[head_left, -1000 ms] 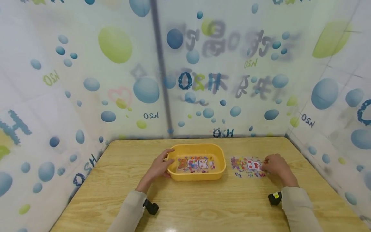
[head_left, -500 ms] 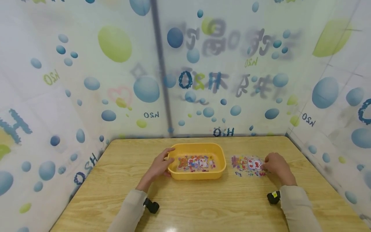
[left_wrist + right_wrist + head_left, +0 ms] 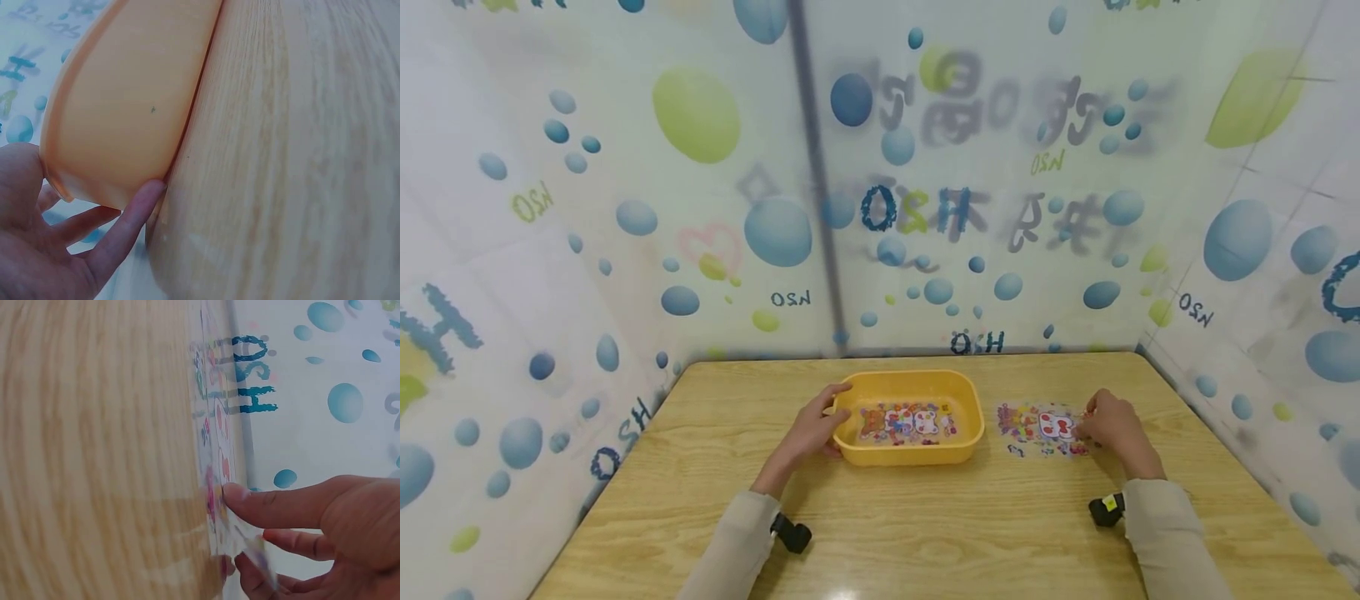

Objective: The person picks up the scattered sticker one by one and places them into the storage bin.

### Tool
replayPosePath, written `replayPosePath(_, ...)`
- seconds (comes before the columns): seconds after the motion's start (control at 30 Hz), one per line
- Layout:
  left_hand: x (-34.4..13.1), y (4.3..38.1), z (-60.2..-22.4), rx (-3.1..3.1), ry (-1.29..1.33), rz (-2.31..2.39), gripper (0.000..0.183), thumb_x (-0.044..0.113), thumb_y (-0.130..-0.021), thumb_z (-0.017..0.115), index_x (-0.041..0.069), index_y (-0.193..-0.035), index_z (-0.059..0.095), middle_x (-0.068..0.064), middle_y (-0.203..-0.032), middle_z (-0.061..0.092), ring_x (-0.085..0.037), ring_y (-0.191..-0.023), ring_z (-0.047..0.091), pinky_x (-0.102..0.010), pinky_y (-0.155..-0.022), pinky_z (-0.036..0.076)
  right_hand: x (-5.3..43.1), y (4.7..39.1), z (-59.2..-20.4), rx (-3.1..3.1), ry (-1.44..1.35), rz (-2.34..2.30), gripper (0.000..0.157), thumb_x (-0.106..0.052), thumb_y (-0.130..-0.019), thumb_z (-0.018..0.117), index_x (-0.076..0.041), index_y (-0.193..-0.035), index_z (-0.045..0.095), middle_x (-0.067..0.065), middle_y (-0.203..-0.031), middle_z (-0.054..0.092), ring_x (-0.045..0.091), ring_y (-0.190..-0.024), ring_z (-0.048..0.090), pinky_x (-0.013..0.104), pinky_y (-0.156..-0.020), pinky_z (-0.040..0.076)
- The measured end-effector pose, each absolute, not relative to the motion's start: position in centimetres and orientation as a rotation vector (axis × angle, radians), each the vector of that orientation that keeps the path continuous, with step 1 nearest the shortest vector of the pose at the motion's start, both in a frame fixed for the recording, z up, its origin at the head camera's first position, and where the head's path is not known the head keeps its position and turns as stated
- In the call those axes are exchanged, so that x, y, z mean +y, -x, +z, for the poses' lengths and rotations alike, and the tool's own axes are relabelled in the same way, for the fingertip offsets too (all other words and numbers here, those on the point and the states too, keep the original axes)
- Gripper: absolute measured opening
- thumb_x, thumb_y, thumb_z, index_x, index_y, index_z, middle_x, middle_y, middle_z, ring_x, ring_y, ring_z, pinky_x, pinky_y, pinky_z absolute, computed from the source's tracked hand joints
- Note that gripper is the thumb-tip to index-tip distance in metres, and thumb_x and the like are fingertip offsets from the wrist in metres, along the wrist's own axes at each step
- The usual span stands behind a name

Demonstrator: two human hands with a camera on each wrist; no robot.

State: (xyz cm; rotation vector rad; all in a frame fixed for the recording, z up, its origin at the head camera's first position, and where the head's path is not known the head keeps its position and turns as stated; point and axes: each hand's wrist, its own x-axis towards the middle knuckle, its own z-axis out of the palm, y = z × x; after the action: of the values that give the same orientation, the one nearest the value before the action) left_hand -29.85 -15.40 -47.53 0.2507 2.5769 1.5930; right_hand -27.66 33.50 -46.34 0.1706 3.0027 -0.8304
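Observation:
A yellow plastic basin (image 3: 910,456) stands on the table, with a clear sheet of cartoon stickers (image 3: 904,423) lying flat in it. My left hand (image 3: 811,427) grips its left end, thumb over the rim and fingertips against the outer wall, as the left wrist view (image 3: 94,125) shows from the side. Right of the basin lies a second clear sticker sheet (image 3: 1033,425) with a white cartoon character. My right hand (image 3: 1116,425) pinches its right end. In the right wrist view, the thumb (image 3: 240,495) is on top and the fingers are beneath, with the sheet's end bent up.
The wood-grain table (image 3: 925,525) runs back to a wall covering (image 3: 1022,208) printed with blue and green bubbles and letters. Similar walls close in at both sides. Each wrist wears a small black camera, such as the right one (image 3: 1107,510).
The right hand and wrist have shifted slightly to the left, still holding the end of the sticker sheet. The left hand and basin stay put.

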Motion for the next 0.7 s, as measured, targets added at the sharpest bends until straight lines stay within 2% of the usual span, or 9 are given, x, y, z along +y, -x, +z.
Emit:
replayPosePath(0.1, -15.4, 29.8, -47.5, 2.568, -0.250, 1.593, 0.048, 0.021, -0.099, 0.052, 0.026, -0.145, 0.041, -0.020, -0.147, 0.040, -0.033, -0.102, 0.063, -0.040, -0.049, 0.059, 33.3, 27.3, -46.1, 2.990, -0.164, -0.907, 0.041, -0.011, -0.079, 0.074, 0.010, -0.102, 0.048, 0.022, -0.088, 0.056, 0.024, -0.067, 0.053, 0.032, -0.059, 0.045)
replayPosePath(0.27, -15.4, 29.9, -47.6, 2.556, -0.238, 1.600, 0.048, 0.022, -0.098, 0.053, 0.026, -0.145, 0.041, -0.019, -0.147, 0.040, -0.030, -0.095, 0.065, -0.041, -0.049, 0.059, 33.0, 27.1, -45.7, 3.006, -0.129, -0.952, 0.030, -0.008, -0.080, 0.072, 0.012, -0.100, 0.061, 0.024, -0.091, 0.063, 0.022, -0.065, 0.057, 0.033, -0.057, 0.051)
replayPosePath(0.5, -15.4, 30.0, -47.8, 2.559, -0.254, 1.598, 0.048, 0.022, -0.099, 0.053, 0.027, -0.144, 0.042, -0.019, -0.146, 0.041, -0.027, -0.087, 0.066, -0.041, -0.048, 0.058, 33.3, 26.9, -45.0, 2.992, -0.105, -0.958, 0.027, -0.007, -0.086, 0.062, 0.011, -0.106, 0.067, 0.027, -0.103, 0.065, 0.026, -0.078, 0.057, 0.031, -0.061, 0.053)
replayPosePath(0.7, -15.5, 29.9, -47.9, 2.557, -0.257, 1.611, 0.047, 0.023, -0.098, 0.054, 0.029, -0.144, 0.042, -0.019, -0.149, 0.038, -0.028, -0.086, 0.067, -0.041, -0.047, 0.058, 33.5, 26.7, -44.1, 3.028, -0.092, -1.087, 0.026, -0.006, -0.085, 0.062, 0.010, -0.104, 0.067, 0.021, -0.089, 0.067, 0.019, -0.068, 0.058, 0.027, -0.056, 0.049)
